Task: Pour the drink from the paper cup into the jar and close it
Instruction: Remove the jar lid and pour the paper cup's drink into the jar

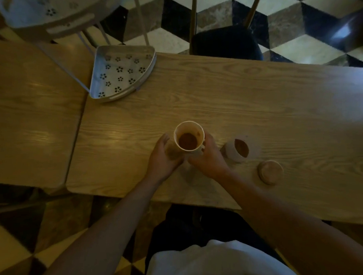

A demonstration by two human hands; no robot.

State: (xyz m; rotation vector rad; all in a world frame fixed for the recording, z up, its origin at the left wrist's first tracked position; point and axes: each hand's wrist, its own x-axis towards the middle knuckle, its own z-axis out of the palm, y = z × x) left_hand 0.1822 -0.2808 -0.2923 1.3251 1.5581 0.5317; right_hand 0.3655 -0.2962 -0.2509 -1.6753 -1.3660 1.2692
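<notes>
While both hands, left hand (163,156) and right hand (208,157), are cupping the upright paper cup (189,139) with drink inside, the open jar (239,148) and its lid (270,172) are waiting to the right; pouring and closing are remaining.

Lighting was pretty dim, so lots stayed murky. The paper cup (189,138) had its lower wall covered by the left hand (163,158) and right hand (209,157), so how the grip sat on it couldn't be read, and the fingertips were tucked behind it. Whether it stood on the desk (257,106) or was lifted, no idea. The jar (239,148) looked soft and smeary; its fill level was unclear. The lid (270,172) had no readable detail. The desk ran off the right edge. The perforated tray (120,74) up top was partly cut by the frame, and both forearms left at the bottom.
</notes>
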